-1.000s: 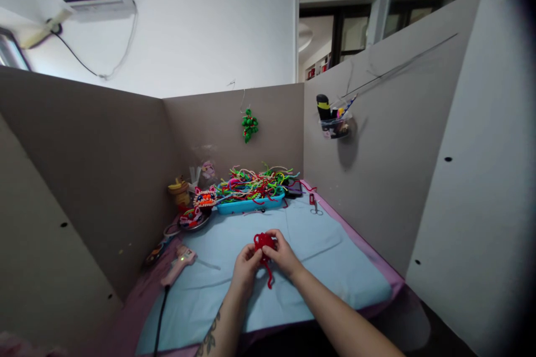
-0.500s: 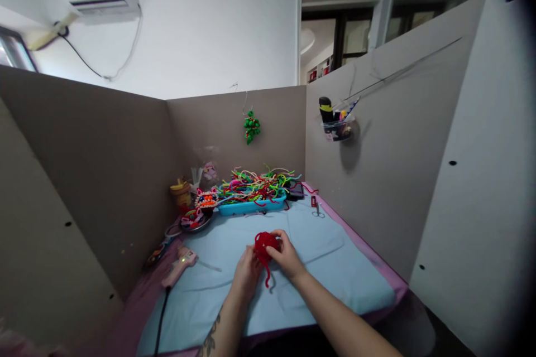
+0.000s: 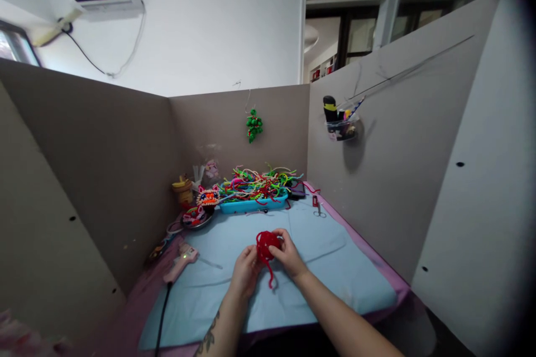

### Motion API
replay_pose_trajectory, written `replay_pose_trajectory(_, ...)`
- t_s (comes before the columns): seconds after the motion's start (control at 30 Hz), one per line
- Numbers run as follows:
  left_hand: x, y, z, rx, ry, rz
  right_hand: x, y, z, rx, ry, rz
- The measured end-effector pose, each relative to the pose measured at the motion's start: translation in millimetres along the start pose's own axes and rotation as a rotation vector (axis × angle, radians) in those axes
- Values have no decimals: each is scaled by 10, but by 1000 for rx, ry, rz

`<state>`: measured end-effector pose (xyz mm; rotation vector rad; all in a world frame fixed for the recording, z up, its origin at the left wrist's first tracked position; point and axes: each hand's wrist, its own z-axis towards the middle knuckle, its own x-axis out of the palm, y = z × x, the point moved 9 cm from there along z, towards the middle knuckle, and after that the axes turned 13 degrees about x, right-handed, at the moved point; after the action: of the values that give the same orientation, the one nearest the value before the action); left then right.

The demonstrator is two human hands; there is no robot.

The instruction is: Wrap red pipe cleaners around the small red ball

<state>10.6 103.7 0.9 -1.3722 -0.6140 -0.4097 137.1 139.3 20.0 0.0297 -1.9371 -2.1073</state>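
Observation:
Both my hands meet over the light blue cloth [image 3: 335,279] at a red pipe-cleaner ball [image 3: 266,243]. My right hand [image 3: 288,255] pinches the ball from the right side. My left hand [image 3: 246,274] closes its fingers on the ball's lower left, where a loose red tail [image 3: 270,275] hangs down toward the cloth. The ball is held slightly above the table.
A blue tray [image 3: 251,204] heaped with coloured pipe cleaners stands at the back. Left of it are a small dish [image 3: 196,218] of finished pieces and a pink glue gun [image 3: 180,262] with its cord. Small scissors [image 3: 317,206] lie at the back right. Cardboard walls enclose three sides.
The hands have turned the red ball slightly; its tail now hangs a little lower between them. The camera has shifted a bit.

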Motion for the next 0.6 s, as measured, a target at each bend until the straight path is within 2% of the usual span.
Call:
replay_pose_trajectory(0.2, 1, -41, 19, 36, -3, -13, 57, 4, -19, 35, 60, 40)
replay_pose_trajectory(0.4, 149, -31, -4, 42, 134, 21, 81, -15, -28, 51, 92, 56)
replay_pose_trajectory(0.6, 110, -25, 6, 34, 113, -22, 83, -13, -39, 61, 93, 61)
